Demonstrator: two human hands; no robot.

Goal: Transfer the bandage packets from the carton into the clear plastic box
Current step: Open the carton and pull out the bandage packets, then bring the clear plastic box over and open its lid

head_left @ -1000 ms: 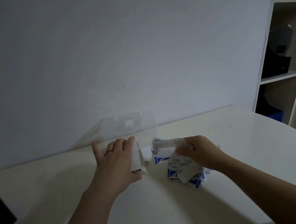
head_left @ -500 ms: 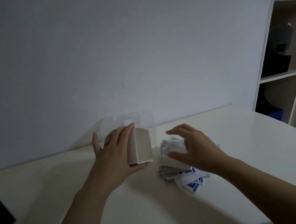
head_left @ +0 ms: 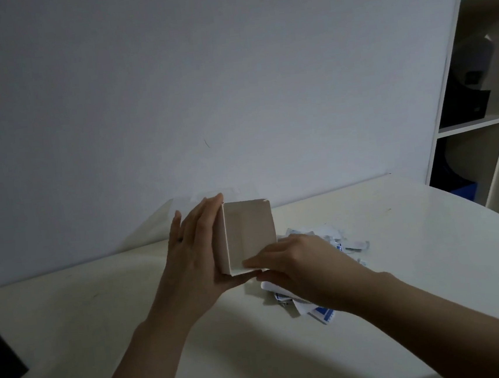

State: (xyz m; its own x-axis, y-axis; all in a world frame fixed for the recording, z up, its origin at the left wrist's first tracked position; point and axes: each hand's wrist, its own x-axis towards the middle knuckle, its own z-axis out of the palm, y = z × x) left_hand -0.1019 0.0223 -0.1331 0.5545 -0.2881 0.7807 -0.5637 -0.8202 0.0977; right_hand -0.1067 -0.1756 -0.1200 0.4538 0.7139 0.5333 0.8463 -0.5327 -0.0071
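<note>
My left hand (head_left: 196,251) holds the pale carton (head_left: 248,234) lifted above the table, its open side turned toward me and nothing visible inside. My right hand (head_left: 298,266) pinches the carton's lower front edge. A heap of white and blue bandage packets (head_left: 335,241) lies loose on the table to the right, partly under my right wrist. The clear plastic box (head_left: 183,207) stands behind the carton against the wall and is mostly hidden; only faint edges of it show.
The round white table (head_left: 402,265) runs to the wall. A white shelf unit (head_left: 479,124) with dark items stands at the right. A dark object (head_left: 0,365) sits at the table's left edge.
My left hand has raised the carton and turned its open side toward me. My right hand left the packet heap and took the carton's lower edge.
</note>
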